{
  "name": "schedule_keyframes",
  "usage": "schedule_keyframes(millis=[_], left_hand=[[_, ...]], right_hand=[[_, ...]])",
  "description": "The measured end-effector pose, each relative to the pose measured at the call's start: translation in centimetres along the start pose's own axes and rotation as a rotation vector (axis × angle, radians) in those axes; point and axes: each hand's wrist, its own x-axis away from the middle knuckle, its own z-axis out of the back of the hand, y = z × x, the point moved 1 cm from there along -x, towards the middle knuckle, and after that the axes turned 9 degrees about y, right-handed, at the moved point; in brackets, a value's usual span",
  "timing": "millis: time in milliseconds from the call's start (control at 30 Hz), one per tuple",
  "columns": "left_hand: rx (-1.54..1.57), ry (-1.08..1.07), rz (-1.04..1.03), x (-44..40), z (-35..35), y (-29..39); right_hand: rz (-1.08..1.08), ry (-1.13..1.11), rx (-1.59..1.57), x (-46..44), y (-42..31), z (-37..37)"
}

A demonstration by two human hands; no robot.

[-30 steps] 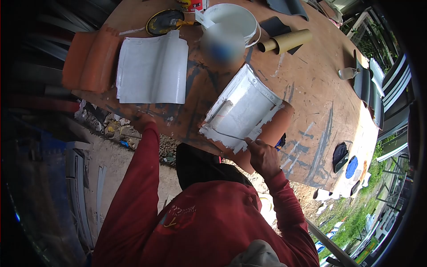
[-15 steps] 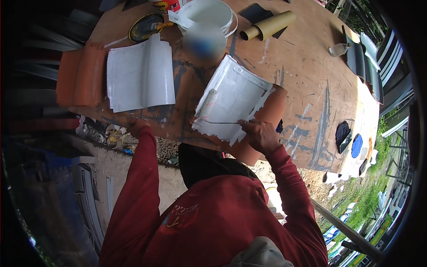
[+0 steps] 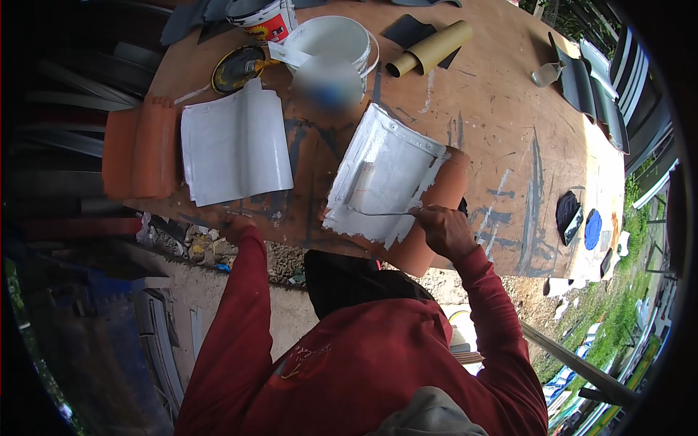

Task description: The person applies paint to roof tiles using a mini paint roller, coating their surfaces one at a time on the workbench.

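My right hand [image 3: 445, 231] is closed round the handle of a small paint roller [image 3: 363, 180]. Its thin metal rod runs left across a roof tile [image 3: 400, 156], and the roller lies on the tile's wet white paint. White covers most of this tile's flat part; its rounded right side [image 3: 445, 190] is bare terracotta. At the table's front edge, my left hand [image 3: 238, 227] rests with its fingers loosely out and holds nothing visible. Just beyond it lies a second tile [image 3: 236, 145], painted white. Further left is an unpainted terracotta tile [image 3: 139, 151].
On the wooden table [image 3: 502, 109], a white bucket [image 3: 331, 36] stands behind the tiles, beside a paint can [image 3: 265, 20] and a dark-stained lid [image 3: 236, 69]. A brown cardboard tube [image 3: 432, 49], a glass jar [image 3: 547, 74] and a blue disc [image 3: 592, 229] lie to the right.
The roller has shifted up and right over the painted tile with my right hand. My left hand stays at the table edge. The whole view has tilted slightly.
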Motion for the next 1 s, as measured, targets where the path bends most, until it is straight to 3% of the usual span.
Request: schedule_keyframes(millis=[200, 300, 400, 467, 567, 600, 667, 800, 867, 1000], left_hand=[[-0.054, 0.027, 0.011, -0.6, -0.6, -0.4], [-0.034, 0.026, -0.009, -0.7, -0.7, -0.6], [-0.040, 0.043, -0.012, -0.5, -0.4, -0.4], [0.013, 0.013, -0.012, -0.1, 0.1, -0.2], [0.030, -0.004, -0.029, -1.0, -0.9, -0.7], [0.009, 0.007, -0.027, -1.2, -1.0, -1.0], [-0.042, 0.010, 0.007, -0.9, -0.8, -0.7], [-0.054, -0.017, 0.044, 0.0, 0.3, 0.3], [-0.075, -0.024, 0.036, 0.2, 0.6, 0.4], [-0.060, 0.007, 0.031, 0.0, 0.1, 0.3]], right_hand=[[-0.185, -0.185, 0.210, 0.2, -1.0, 7.8], [-0.218, -0.250, 0.349, -1.6, -1.7, 7.5], [-0.168, -0.115, 0.204, -2.9, -0.7, 2.5], [-0.089, 0.051, -0.067, -3.6, -0.7, 0.1], [-0.107, 0.013, -0.016, -2.7, 0.5, 0.6], [-0.200, -0.098, 0.027, -2.5, 0.5, 2.3], [-0.176, -0.204, 0.099, -1.7, 1.0, 5.4], [-0.195, -0.196, 0.171, -1.0, 0.8, 8.4], [-0.141, -0.063, 0.091, -2.2, -0.2, 8.4], [-0.091, 0.077, -0.051, -5.3, -2.3, 4.3]])
